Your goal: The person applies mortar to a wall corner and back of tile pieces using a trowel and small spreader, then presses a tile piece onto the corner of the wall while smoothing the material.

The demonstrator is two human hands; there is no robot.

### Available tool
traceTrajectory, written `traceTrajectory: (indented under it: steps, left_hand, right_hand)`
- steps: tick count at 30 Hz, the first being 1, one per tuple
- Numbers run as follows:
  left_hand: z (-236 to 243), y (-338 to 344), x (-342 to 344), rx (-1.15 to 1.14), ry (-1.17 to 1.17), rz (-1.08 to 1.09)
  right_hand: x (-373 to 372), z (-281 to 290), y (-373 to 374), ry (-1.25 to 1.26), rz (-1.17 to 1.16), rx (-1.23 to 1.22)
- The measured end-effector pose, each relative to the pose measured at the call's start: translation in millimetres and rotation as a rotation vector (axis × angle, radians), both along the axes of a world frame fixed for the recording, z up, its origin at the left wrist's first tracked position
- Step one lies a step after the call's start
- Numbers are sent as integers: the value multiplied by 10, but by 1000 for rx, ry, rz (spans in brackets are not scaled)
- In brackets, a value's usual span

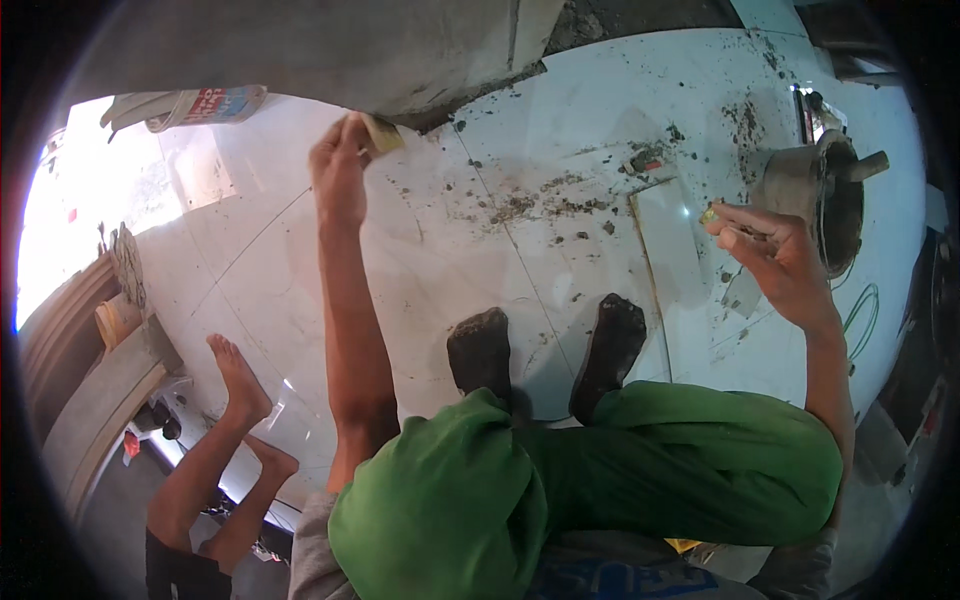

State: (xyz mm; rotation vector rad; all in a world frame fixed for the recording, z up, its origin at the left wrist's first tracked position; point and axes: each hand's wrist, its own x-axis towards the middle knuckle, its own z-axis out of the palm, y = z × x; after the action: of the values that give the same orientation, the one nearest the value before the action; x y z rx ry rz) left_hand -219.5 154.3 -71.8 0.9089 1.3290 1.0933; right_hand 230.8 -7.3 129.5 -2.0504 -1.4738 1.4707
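Observation:
My left hand (pixel 340 175) is closed around a flat yellowish piece (pixel 382 135) beside the lower edge of a large grey, rough-faced slab (pixel 330 50). Whether this piece is a sponge, a pad or a scraper I cannot tell. On the right, my right hand (pixel 775 250) is raised over the floor with its fingers curled. A small yellow-green thing (pixel 711 214) shows at its fingertips, too small to name. Near that hand stands a grimy bucket (pixel 790 185) with a stick-like handle poking out of it.
Dark crumbs of debris (pixel 560 205) are strewn over the white tiled floor (pixel 440 270). A loose pale strip (pixel 670 240) lies right of centre. A white tub (pixel 210 105) rests at upper left. Another person's bare legs (pixel 240 400) are at left; a green wire (pixel 862 315) curls at right.

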Motion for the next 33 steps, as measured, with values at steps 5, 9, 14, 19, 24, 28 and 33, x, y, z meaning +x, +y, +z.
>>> traceTrajectory:
  steps: [5,9,14,19,24,28,33]
  left_hand:
    - [-214,218,-156,77,-86,-18]
    - [-85,111,-528,12,59,13]
    - [26,-1046,-654,-180,190,-165]
    - [122,-1782,-569,-462,-17,-142]
    - [7,-1739,-703,-280,663,-175]
    - [93,-1855,-1192,-388,344,-126]
    - [442,-2056,-992,-519,500,134]
  right_hand:
    - [-120,32,172,-48,23,-22]
    - [-79,-203,141,-18,-14,131]
    - [17,-696,-295,-139,-104,88]
    - [-343,-1474,-1056,-534,-61,523]
    - [-587,-1633,-1628,-539,-72,552]
    - [-505,-1700,-1901,-405,-253,619]
    - [451,-1643,-2674,-639,-519,481]
